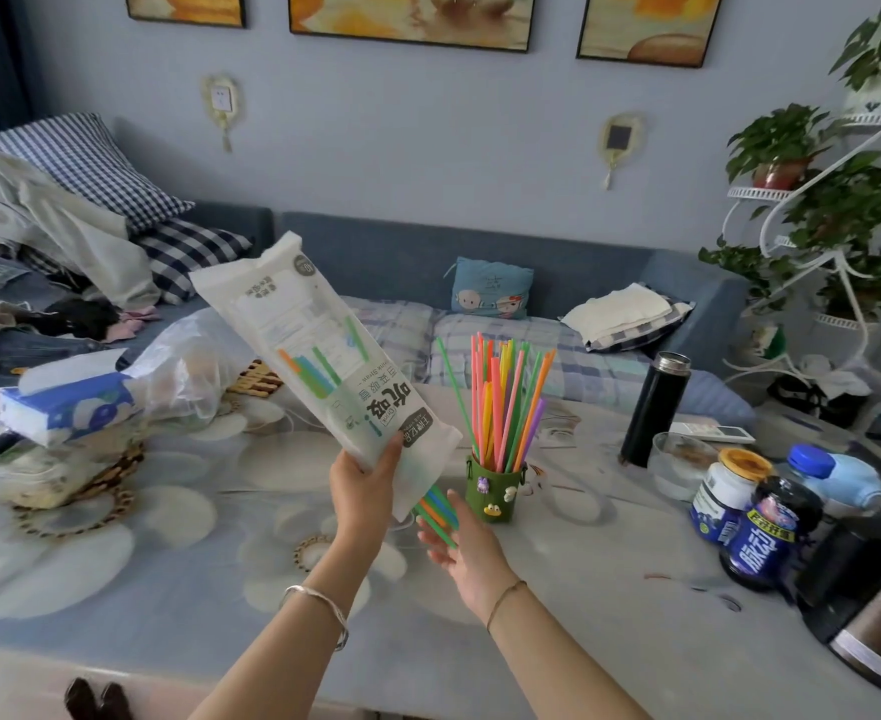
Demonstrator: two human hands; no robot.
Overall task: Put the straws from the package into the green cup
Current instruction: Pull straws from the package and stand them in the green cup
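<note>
My left hand (363, 491) grips the white straw package (319, 350) near its lower open end and holds it tilted above the table, mouth down. Several green, orange and blue straws (436, 511) stick out of that mouth. Just beneath them is my right hand (462, 550), palm up and fingers spread, with the straw tips touching the fingers. The green cup (494, 488), decorated with small figures, stands upright on the table just right of the hands. Many coloured straws (501, 402) stand fanned out in it.
A black flask (654, 407), a glass bowl (680, 465), bottles and jars (760, 527) and a dark kettle (869, 605) crowd the table's right side. A tissue pack (64, 405) and a plastic bag (189, 366) lie at the left. A sofa runs behind the table.
</note>
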